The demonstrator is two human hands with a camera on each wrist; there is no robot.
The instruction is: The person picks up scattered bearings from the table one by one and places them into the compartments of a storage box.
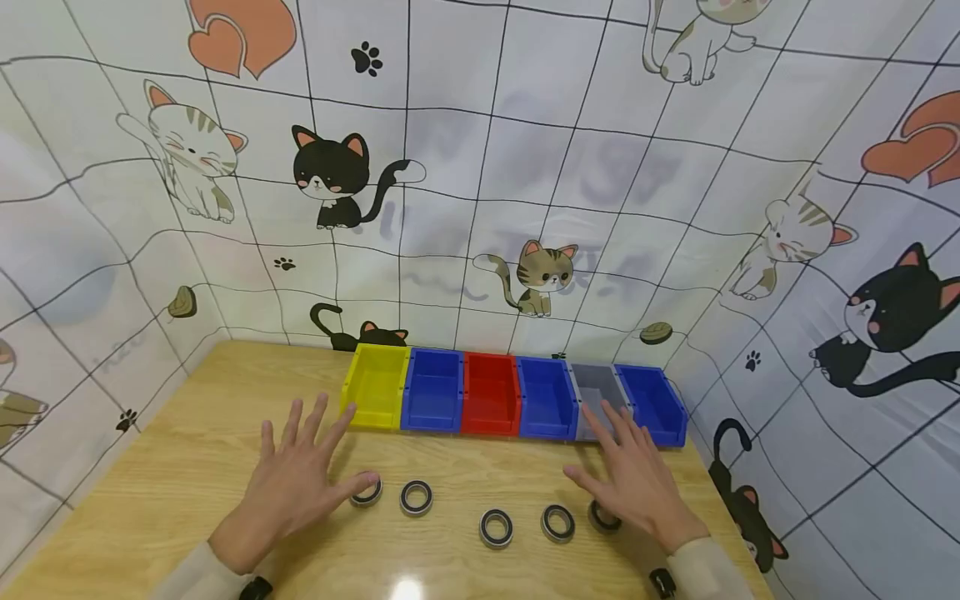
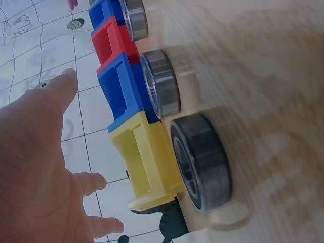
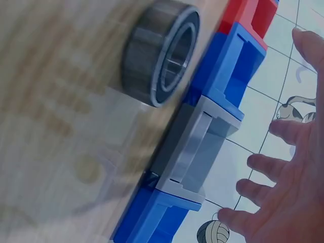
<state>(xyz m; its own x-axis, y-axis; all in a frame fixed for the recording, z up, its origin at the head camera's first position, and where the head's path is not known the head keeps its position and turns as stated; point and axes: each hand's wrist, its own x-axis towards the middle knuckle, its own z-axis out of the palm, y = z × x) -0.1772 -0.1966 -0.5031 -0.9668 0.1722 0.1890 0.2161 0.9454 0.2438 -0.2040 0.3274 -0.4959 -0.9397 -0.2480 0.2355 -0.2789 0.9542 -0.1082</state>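
Note:
My left hand (image 1: 292, 483) hovers over the left part of the wooden table with its fingers spread and nothing in them. Its thumb overlaps a ball bearing (image 1: 367, 501) in the head view; that bearing stands out large in the left wrist view, a steel ring (image 2: 210, 162) with a dark seal. Fingers also spread and holding nothing, my right hand (image 1: 637, 479) is above the right side, partly covering another bearing (image 1: 602, 523). Between the hands lie more bearings: one left of centre (image 1: 405, 498), one in the middle (image 1: 484, 533), one farther right (image 1: 547, 525).
Behind the bearings, a row of open plastic bins runs along the table's back: yellow (image 1: 377, 387), blue (image 1: 433, 392), red (image 1: 491, 396), blue (image 1: 547, 400), grey (image 1: 596, 383) and blue (image 1: 656, 408). Cat-patterned sheeting (image 1: 450, 167) encloses the back and sides of the table (image 1: 202, 425).

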